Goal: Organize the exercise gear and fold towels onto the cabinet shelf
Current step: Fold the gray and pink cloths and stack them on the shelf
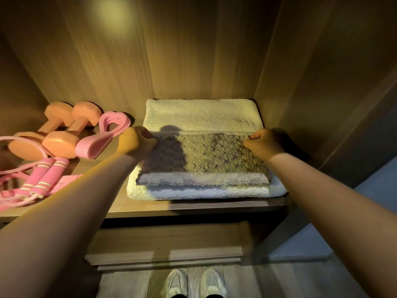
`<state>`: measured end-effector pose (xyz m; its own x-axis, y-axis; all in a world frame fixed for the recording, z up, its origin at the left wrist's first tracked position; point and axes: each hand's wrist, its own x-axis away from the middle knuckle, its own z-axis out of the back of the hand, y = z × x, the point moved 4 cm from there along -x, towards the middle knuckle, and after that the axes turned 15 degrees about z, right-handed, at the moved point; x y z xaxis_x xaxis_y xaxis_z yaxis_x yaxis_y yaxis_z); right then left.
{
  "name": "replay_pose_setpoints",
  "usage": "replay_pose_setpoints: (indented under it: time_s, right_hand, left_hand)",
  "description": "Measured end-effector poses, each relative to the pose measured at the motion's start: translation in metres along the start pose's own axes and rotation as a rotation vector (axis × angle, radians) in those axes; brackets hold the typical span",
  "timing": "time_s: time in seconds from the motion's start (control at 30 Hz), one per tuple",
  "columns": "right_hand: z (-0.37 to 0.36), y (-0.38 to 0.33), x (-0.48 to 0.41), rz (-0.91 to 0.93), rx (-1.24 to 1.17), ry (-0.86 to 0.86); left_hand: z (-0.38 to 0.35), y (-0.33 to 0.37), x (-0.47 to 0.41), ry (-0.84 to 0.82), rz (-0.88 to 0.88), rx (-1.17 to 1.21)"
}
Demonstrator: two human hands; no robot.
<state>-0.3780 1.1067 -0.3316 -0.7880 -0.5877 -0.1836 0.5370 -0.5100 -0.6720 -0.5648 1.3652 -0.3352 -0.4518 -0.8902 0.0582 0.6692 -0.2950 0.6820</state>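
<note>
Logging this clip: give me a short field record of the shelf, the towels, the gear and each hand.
place: wooden cabinet shelf
towels: grey towel folded on top of cream towel, right side of shelf
left hand: grips grey towel's far left corner
right hand: grips its far right corner
gear: two orange dumbbells, pink band, pink jump rope, on the shelf's left

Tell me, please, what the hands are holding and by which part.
The grey towel, by its far corners: the left hand grips the left corner, the right hand the right one.
</note>
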Motion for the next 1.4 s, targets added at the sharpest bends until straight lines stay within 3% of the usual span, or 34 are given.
replay_pose_setpoints:
  time_s: [0.23,0.43,0.73,0.87,1.0,1.13,1.27,1.4]
  right_hand:
    - [0.006,0.003,0.000,0.038,-0.041,0.033]
    - [0.008,0.013,-0.006,-0.060,-0.130,0.002]
    - [0.010,0.017,-0.002,-0.066,-0.182,0.171]
    - [0.008,0.013,0.001,-0.043,-0.266,0.215]
    - [0.019,0.002,0.014,0.007,-0.353,0.165]
    - [0.047,-0.013,0.048,0.086,-0.232,0.120]
    - [0.081,-0.036,0.091,0.184,-0.154,0.087]
    - [0.108,-0.058,0.134,0.247,-0.230,0.045]
  left_hand:
    - [0.004,-0.001,0.002,-0.176,0.233,0.206]
    - [0.005,0.003,0.004,-0.250,0.249,0.217]
    - [0.010,-0.007,-0.002,0.051,0.052,0.310]
    - [0.023,-0.002,0.006,0.135,-0.089,0.209]
    - [0.041,0.006,0.031,0.095,-0.287,-0.102]
    - [0.069,0.005,0.068,-0.005,-0.363,-0.184]
    - [0.106,0.008,0.111,-0.052,-0.369,-0.132]
    - [0.137,0.007,0.155,-0.103,-0.342,0.023]
